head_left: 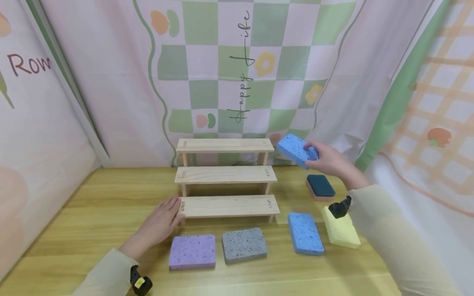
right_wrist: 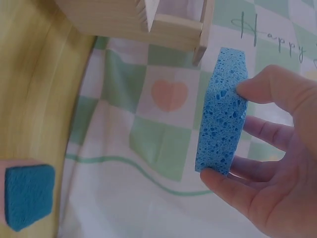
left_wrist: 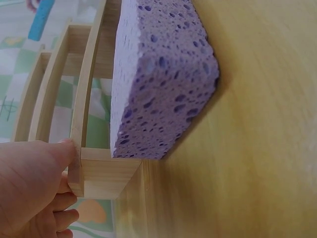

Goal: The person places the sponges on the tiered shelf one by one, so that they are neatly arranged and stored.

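My right hand (head_left: 326, 158) holds a blue sponge (head_left: 294, 149) in the air, just right of the top step of a three-step wooden shelf (head_left: 226, 174). In the right wrist view, the thumb and fingertips grip the edges of this speckled sponge (right_wrist: 223, 109). My left hand (head_left: 159, 218) is at the left end of the lowest step. Seen from the left wrist, its thumb and fingers lie around that board's end (left_wrist: 76, 173). Close by the left hand, a purple sponge (head_left: 192, 251) lies flat on the table.
A grey sponge (head_left: 244, 245) lies before the shelf. On the right are a second blue sponge (head_left: 305, 233), a yellow sponge (head_left: 340, 230) under the right forearm, and a pink sponge with a dark green top (head_left: 320, 186). A patterned curtain (head_left: 237, 61) hangs behind the wooden table (head_left: 85, 213).
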Tool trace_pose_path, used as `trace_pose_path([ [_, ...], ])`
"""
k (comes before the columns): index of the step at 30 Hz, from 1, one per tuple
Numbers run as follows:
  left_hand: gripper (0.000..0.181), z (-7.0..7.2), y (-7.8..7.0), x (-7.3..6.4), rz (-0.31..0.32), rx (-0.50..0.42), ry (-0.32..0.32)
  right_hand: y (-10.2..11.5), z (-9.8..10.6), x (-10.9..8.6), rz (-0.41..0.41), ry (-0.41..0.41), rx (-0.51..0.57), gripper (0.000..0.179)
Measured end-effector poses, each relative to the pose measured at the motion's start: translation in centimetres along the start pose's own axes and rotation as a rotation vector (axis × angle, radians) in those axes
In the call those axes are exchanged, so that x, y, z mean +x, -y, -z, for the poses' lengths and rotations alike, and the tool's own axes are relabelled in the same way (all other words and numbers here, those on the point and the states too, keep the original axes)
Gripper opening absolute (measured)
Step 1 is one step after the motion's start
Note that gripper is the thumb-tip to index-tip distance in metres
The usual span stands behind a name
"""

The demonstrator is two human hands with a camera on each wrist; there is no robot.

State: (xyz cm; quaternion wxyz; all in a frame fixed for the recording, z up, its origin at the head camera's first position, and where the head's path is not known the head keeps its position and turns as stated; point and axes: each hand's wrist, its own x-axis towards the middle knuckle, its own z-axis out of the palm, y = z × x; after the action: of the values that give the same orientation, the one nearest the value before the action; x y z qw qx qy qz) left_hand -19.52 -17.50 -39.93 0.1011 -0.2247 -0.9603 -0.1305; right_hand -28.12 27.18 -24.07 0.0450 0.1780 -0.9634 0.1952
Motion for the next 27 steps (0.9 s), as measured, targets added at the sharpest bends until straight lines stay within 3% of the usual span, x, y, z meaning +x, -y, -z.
trace_pose_path([
  [10, 0.051, 0.3, -0.3, -0.1, -0.004, -0.009, 0.001, 2.1, -1.0, 2.2, 0.072, -0.024, -0.001, 0.047],
  [27, 0.052, 0.5, -0.4, -0.1, -0.004, -0.012, 0.004, 6.0, -3.0, 5.3, 0.168, 0.024, -0.005, 0.046],
])
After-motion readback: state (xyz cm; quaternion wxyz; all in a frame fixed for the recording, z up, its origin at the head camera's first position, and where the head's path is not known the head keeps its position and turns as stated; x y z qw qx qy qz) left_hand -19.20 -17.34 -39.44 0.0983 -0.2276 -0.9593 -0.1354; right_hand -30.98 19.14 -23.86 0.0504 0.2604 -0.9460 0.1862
